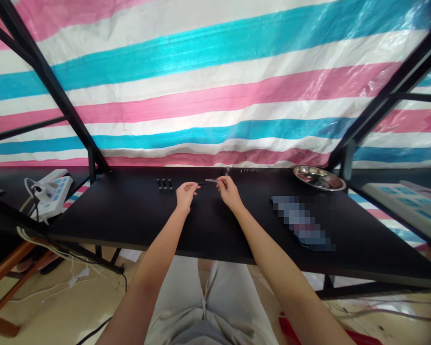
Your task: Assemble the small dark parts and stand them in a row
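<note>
Both my hands are raised just above the far middle of a black table (129,215). My right hand (228,190) pinches a thin light-coloured stick-like part (211,180) that points left toward my left hand. My left hand (186,194) is loosely curled with fingertips pinched together; whether it holds anything small I cannot make out. Three small black upright pieces (164,184) stand in a row just left of my left hand. A few tiny dark parts (247,170) lie near the table's back edge.
A round metal dish (319,177) sits at the back right. A blurred flat object (303,223) lies right of my right arm. A white power strip (52,189) with cables is off the left end. Black frame bars rise at both sides before a striped tarp.
</note>
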Demonstrator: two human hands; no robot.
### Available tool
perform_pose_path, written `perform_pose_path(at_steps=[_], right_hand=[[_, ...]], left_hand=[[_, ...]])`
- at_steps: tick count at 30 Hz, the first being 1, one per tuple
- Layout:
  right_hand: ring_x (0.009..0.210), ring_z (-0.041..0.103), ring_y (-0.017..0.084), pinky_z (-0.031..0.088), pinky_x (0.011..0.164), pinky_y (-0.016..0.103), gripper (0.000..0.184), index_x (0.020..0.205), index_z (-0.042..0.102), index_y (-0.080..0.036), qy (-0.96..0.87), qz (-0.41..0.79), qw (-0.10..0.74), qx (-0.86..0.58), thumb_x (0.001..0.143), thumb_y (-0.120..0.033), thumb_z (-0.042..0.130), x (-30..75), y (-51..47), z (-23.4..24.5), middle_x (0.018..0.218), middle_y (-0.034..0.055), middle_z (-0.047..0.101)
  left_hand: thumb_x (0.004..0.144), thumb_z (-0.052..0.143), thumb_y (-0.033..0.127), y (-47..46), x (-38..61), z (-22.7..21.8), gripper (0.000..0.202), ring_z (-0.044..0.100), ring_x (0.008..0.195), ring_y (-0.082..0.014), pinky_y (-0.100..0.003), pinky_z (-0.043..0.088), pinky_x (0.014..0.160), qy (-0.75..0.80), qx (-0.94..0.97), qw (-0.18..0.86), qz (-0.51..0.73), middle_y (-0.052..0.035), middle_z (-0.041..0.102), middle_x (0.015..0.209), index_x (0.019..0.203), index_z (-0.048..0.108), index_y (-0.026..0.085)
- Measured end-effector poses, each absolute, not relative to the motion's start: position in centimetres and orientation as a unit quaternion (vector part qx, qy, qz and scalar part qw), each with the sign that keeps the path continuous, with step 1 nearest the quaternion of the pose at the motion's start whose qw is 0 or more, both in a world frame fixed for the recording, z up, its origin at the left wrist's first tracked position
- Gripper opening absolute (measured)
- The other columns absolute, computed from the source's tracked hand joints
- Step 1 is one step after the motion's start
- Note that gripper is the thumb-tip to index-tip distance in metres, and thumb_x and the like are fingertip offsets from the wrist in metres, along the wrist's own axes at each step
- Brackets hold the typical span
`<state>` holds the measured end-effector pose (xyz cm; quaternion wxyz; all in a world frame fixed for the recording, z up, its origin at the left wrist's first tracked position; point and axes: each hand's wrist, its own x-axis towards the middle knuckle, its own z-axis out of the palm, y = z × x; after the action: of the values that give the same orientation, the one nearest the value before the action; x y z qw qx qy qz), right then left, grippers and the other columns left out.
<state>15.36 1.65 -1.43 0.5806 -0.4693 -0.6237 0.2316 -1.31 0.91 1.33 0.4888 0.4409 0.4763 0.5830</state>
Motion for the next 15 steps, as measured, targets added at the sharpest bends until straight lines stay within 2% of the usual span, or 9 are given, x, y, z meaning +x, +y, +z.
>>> perform_pose_path(at_steps=[15], right_hand=[[0.054, 0.046, 0.01, 0.039, 0.056, 0.026, 0.023, 0.087, 0.048, -0.021, -0.594, 0.299, 0.607, -0.435, 0.081, -0.043, 0.047, 15.29, 1.84, -1.21, 0.064, -0.0029, 0.05]], left_hand=[[0.064, 0.065, 0.031, 1.31, -1.52, 1.05, 0.023, 0.048, 0.048, -0.0058, -0.019, 0.029, 0.042, 0.466, 0.433, 0.499, 0.589, -0.0087, 0.068, 0.078, 0.076, 0.059, 0.012]])
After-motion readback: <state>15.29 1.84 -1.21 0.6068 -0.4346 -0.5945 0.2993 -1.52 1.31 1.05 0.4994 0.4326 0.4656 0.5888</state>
